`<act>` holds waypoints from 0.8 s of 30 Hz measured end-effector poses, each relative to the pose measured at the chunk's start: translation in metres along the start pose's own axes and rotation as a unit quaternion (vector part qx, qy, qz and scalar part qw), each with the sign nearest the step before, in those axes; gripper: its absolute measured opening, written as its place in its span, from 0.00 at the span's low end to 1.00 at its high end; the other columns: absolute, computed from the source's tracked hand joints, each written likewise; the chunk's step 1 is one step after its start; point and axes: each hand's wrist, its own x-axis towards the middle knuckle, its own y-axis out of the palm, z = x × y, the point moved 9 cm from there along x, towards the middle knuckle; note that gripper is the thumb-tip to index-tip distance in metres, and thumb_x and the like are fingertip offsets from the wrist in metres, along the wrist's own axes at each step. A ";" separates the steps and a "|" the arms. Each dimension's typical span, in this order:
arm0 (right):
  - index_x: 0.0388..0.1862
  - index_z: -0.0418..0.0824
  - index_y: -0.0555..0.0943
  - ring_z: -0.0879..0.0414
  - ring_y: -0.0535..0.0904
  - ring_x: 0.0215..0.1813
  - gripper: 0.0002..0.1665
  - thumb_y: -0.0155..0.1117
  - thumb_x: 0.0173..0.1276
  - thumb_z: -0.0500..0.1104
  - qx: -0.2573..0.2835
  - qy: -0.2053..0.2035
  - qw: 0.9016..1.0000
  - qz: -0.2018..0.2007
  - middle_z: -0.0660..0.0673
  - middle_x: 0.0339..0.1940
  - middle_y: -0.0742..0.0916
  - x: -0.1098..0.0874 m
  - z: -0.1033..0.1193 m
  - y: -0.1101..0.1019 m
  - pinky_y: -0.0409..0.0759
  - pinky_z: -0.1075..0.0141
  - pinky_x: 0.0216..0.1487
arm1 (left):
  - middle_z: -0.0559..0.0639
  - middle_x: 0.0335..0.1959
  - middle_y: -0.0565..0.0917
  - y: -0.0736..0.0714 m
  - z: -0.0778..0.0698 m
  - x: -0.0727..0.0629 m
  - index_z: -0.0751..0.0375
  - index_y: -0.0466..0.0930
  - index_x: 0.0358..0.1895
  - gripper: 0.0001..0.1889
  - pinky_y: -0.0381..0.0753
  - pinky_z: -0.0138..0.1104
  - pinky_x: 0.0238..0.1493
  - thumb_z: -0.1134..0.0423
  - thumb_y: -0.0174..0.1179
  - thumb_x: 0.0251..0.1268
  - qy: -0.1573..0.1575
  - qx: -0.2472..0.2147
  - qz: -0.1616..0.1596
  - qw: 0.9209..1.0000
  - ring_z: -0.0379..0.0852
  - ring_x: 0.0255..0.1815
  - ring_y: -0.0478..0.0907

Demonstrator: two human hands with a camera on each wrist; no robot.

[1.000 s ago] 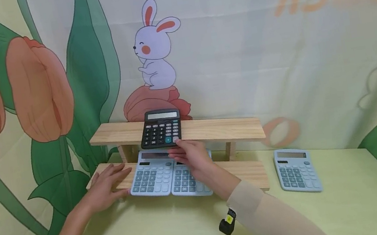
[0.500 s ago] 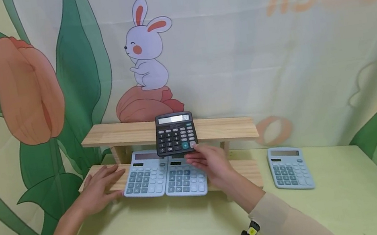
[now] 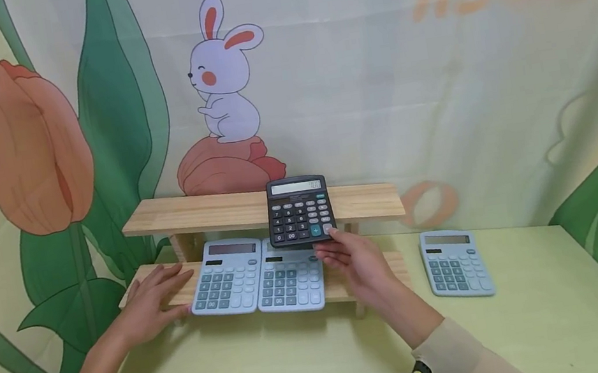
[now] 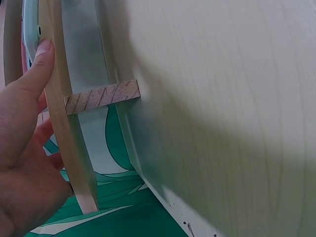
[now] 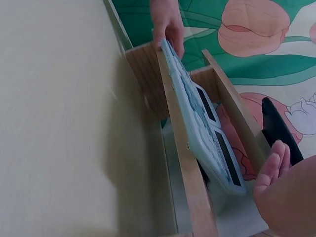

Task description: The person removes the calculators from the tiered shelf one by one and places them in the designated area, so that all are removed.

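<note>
My right hand (image 3: pixel 358 261) pinches the lower right corner of a black calculator (image 3: pixel 300 218), thumb on its face and fingers below. It leans back against the upper wooden shelf (image 3: pixel 198 212), and digits show on its display. On the lower shelf (image 3: pixel 367 276) two light-blue calculators stand side by side: the left one (image 3: pixel 227 278) and the right one (image 3: pixel 291 287), whose top is partly covered by the black one. My left hand (image 3: pixel 148 305) rests on the lower shelf's left end, fingers spread. In the left wrist view its thumb (image 4: pixel 42 64) lies at a calculator's corner.
Another light-blue calculator (image 3: pixel 456 264) lies on the pale table (image 3: pixel 303 366), right of the shelves. Behind stands a cloth (image 3: pixel 352 75) printed with a rabbit and tulips. A wooden support (image 4: pixel 103 97) holds up the lower shelf near my left hand.
My right hand has moved the black calculator rightward along the upper shelf, from over the left light-blue calculator to over the right one. The left hand stays put; the head view has shifted slightly.
</note>
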 end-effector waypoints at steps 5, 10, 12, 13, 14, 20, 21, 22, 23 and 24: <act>0.58 0.30 0.81 0.50 0.91 0.42 0.20 0.59 0.83 0.47 -0.046 0.002 0.999 0.024 0.39 0.40 0.92 0.004 0.005 -0.001 0.87 0.63 0.51 | 0.68 0.79 0.66 0.000 0.003 -0.002 0.59 0.72 0.78 0.39 0.40 0.80 0.69 0.47 0.73 0.68 -0.003 -0.005 0.003 1.000 0.78 0.81 0.51; 0.56 0.31 0.84 0.51 0.91 0.40 0.27 0.59 0.84 0.56 -0.091 0.006 0.996 0.011 0.39 0.38 0.93 0.013 0.008 -0.008 0.88 0.63 0.48 | 0.68 0.79 0.66 0.000 0.003 -0.002 0.59 0.72 0.78 0.39 0.40 0.80 0.69 0.47 0.72 0.69 0.004 -0.010 0.001 1.000 0.78 0.81 0.51; 0.56 0.30 0.85 0.51 0.91 0.40 0.26 0.60 0.83 0.54 -0.100 0.006 0.995 0.005 0.39 0.38 0.93 0.017 0.009 -0.010 0.88 0.63 0.48 | 0.68 0.79 0.66 0.000 0.002 -0.001 0.59 0.72 0.78 0.39 0.41 0.80 0.69 0.47 0.72 0.69 0.005 -0.010 0.000 1.000 0.79 0.80 0.51; 0.57 0.29 0.84 0.50 0.91 0.40 0.25 0.60 0.83 0.52 -0.102 0.003 0.995 0.003 0.39 0.39 0.93 0.018 0.010 -0.011 0.88 0.63 0.48 | 0.68 0.79 0.66 0.000 0.002 -0.002 0.59 0.72 0.78 0.39 0.41 0.80 0.69 0.47 0.72 0.69 0.004 -0.009 0.000 1.000 0.78 0.80 0.51; 0.59 0.28 0.84 0.50 0.91 0.41 0.24 0.61 0.83 0.50 -0.104 0.002 0.995 0.001 0.39 0.40 0.93 0.019 0.011 -0.011 0.88 0.62 0.50 | 0.68 0.79 0.67 0.000 0.002 -0.001 0.59 0.72 0.78 0.39 0.41 0.80 0.69 0.46 0.72 0.69 0.004 -0.008 0.000 1.000 0.78 0.80 0.51; 0.65 0.24 0.78 0.52 0.88 0.48 0.22 0.62 0.81 0.39 -0.078 0.003 0.997 0.000 0.38 0.50 0.90 0.023 0.015 -0.008 0.81 0.54 0.66 | 0.68 0.79 0.67 0.000 0.000 -0.001 0.59 0.73 0.78 0.39 0.41 0.80 0.69 0.46 0.72 0.69 0.001 -0.004 0.000 1.000 0.78 0.80 0.52; 0.65 0.24 0.78 0.53 0.88 0.49 0.22 0.62 0.81 0.38 -0.076 0.005 0.997 0.002 0.38 0.51 0.90 0.024 0.016 -0.007 0.79 0.53 0.68 | 0.68 0.79 0.67 0.000 0.000 -0.001 0.59 0.73 0.77 0.39 0.42 0.80 0.69 0.46 0.72 0.69 0.001 -0.004 -0.001 1.000 0.78 0.80 0.52; 0.64 0.24 0.78 0.53 0.88 0.49 0.21 0.62 0.81 0.37 -0.072 0.008 0.997 0.005 0.39 0.51 0.89 0.025 0.017 -0.006 0.78 0.52 0.70 | 0.68 0.79 0.67 0.000 0.000 -0.001 0.59 0.73 0.77 0.39 0.42 0.80 0.69 0.45 0.72 0.68 0.000 -0.004 -0.001 1.000 0.78 0.80 0.52; 0.64 0.24 0.79 0.53 0.88 0.49 0.20 0.62 0.81 0.36 -0.071 0.010 0.997 0.011 0.39 0.51 0.89 0.025 0.018 -0.005 0.76 0.51 0.71 | 0.68 0.79 0.67 -0.001 0.000 -0.001 0.59 0.73 0.77 0.39 0.42 0.80 0.69 0.45 0.72 0.69 0.000 -0.004 -0.002 1.000 0.78 0.80 0.52; 0.63 0.25 0.79 0.53 0.88 0.49 0.19 0.62 0.80 0.36 -0.070 0.014 0.997 0.014 0.39 0.51 0.89 0.026 0.019 -0.006 0.75 0.50 0.73 | 0.68 0.79 0.67 -0.001 0.000 -0.001 0.58 0.73 0.77 0.39 0.42 0.80 0.69 0.45 0.72 0.68 -0.001 -0.003 -0.003 1.000 0.78 0.80 0.52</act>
